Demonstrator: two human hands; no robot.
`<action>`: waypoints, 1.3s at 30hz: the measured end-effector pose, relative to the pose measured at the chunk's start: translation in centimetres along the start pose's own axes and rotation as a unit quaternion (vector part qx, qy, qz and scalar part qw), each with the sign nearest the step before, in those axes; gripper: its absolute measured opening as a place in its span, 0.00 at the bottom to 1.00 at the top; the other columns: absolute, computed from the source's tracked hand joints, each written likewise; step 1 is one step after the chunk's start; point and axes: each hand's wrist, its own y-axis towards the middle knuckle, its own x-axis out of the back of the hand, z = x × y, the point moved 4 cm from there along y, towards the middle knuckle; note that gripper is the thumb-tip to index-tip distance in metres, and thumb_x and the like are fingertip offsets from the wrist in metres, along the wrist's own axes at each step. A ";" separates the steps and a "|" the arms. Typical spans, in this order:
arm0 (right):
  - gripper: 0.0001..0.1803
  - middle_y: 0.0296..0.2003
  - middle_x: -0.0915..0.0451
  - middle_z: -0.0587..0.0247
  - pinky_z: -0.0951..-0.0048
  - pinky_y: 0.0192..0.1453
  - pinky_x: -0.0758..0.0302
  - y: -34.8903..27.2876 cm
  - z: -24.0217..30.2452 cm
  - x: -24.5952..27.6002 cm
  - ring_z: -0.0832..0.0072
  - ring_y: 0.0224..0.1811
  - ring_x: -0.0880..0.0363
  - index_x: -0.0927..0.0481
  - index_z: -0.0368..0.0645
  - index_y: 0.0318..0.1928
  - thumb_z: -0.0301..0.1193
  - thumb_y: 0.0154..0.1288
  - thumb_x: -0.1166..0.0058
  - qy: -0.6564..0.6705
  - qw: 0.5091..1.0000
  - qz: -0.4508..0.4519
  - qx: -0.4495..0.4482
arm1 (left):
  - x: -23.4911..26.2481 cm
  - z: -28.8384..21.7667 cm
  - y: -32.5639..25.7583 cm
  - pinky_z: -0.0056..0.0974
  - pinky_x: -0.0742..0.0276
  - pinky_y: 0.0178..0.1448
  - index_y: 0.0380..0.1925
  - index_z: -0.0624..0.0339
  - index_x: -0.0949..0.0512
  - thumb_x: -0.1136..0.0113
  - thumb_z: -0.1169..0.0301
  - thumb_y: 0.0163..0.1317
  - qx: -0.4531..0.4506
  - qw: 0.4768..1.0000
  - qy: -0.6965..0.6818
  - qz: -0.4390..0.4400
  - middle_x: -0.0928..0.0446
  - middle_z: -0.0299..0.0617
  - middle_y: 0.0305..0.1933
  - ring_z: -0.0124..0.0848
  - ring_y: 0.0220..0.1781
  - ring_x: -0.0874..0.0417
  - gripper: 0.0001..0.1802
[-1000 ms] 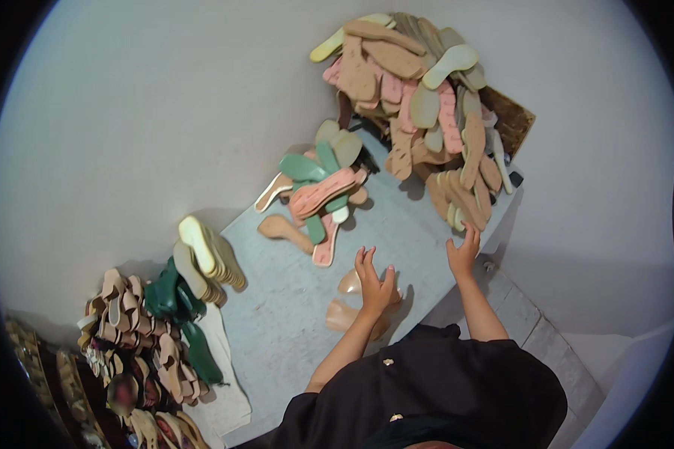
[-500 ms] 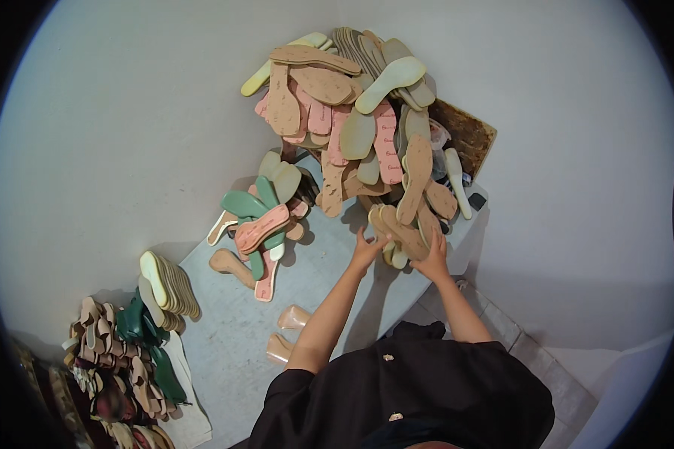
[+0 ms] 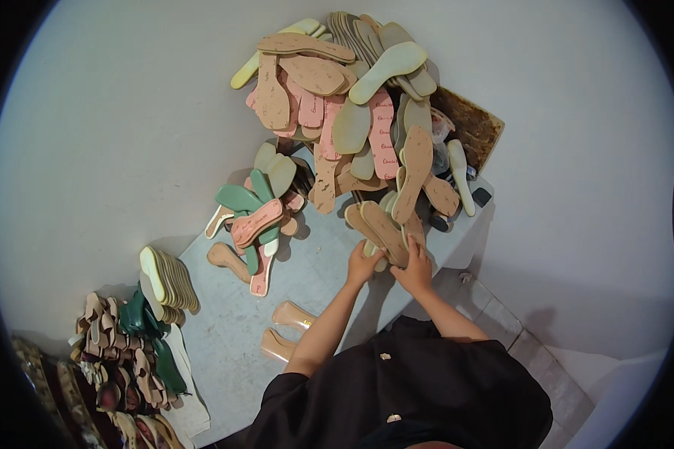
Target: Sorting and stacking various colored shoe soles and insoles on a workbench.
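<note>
Tan insoles (image 3: 382,232) at the near foot of the large heap are the items in hand: several long brown pieces fan out from the bottom of the heap toward the person, lying on the grey tabletop (image 3: 225,352). The left hand (image 3: 365,263) rests against their left edge with fingers curled onto them; the right hand (image 3: 416,269) lies on their right side, fingers bent over the top piece. Both grips are closed on the same small bundle, the two hands close together with the bundle between them.

The large heap of insoles (image 3: 352,112) rises directly behind the hands, leaning against the white wall (image 3: 112,112); it mixes tan, pink and pale green pieces, loosely overlapped, and its lower pieces touch the held bundle. A brown board (image 3: 472,127) stands at the right of the heap, partly covered by it.

To the left of the hands, apart from them, lies a smaller pile of green and pink insoles (image 3: 254,217). Two clear shoe forms (image 3: 284,329) lie on the tabletop near the left forearm. Further left, at the tabletop edge, a stack of pale yellow insoles (image 3: 165,277) stands on edge, with a cluster of sandals (image 3: 120,359) below it. Nothing lies between the hands and the bundle.
</note>
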 end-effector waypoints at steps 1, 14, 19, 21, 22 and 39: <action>0.48 0.57 0.39 0.41 0.52 0.61 0.41 -0.1 0.4 -0.6 0.49 0.60 0.38 0.48 0.53 0.66 0.36 0.44 0.39 0.002 1.000 0.005 -0.001 | 1.2 0.0 -0.2 0.32 0.26 0.43 0.45 0.67 0.29 0.35 0.69 0.52 0.004 1.000 0.002 -0.003 0.22 0.41 0.39 0.27 0.39 0.21 0.22; 0.42 0.59 0.38 0.51 0.42 0.61 0.48 -3.7 7.0 -9.8 0.53 0.61 0.39 0.45 0.50 0.64 0.35 0.47 0.42 0.105 0.978 0.150 0.097 | 13.1 -2.2 -8.4 0.33 0.28 0.46 0.47 0.66 0.28 0.36 0.70 0.51 -0.041 0.978 0.107 -0.176 0.22 0.43 0.41 0.30 0.43 0.22 0.23; 0.40 0.55 0.37 0.49 0.50 0.60 0.44 -2.9 4.3 -8.1 0.51 0.59 0.39 0.42 0.44 0.61 0.29 0.45 0.41 0.166 0.976 0.010 0.140 | 15.2 -2.9 -10.9 0.33 0.30 0.52 0.51 0.65 0.30 0.37 0.74 0.50 -0.054 0.974 0.110 -0.193 0.23 0.45 0.46 0.31 0.48 0.23 0.26; 0.40 0.54 0.39 0.46 0.54 0.60 0.43 -2.7 2.2 -6.6 0.50 0.58 0.40 0.42 0.41 0.60 0.27 0.43 0.40 0.141 0.985 -0.099 0.027 | 16.0 -4.0 -11.7 0.34 0.31 0.56 0.53 0.65 0.31 0.37 0.76 0.49 -0.083 0.966 0.147 -0.197 0.25 0.47 0.49 0.32 0.51 0.24 0.28; 0.40 0.54 0.39 0.46 0.54 0.60 0.43 -2.5 1.6 -6.1 0.50 0.58 0.40 0.42 0.41 0.60 0.27 0.43 0.40 0.138 0.985 -0.099 0.023 | 16.3 -3.9 -11.7 0.35 0.32 0.57 0.55 0.65 0.32 0.37 0.78 0.48 -0.116 0.964 0.137 -0.197 0.26 0.48 0.52 0.33 0.54 0.26 0.30; 0.16 0.34 0.21 0.56 0.72 0.39 0.28 0.2 -0.3 -6.7 0.72 0.36 0.21 0.31 0.38 0.49 0.26 0.60 0.50 0.348 0.936 0.061 -0.004 | 14.5 -3.0 -11.4 0.34 0.36 0.60 0.57 0.65 0.33 0.49 0.65 0.65 -0.022 0.990 0.116 -0.081 0.28 0.47 0.54 0.32 0.56 0.29 0.23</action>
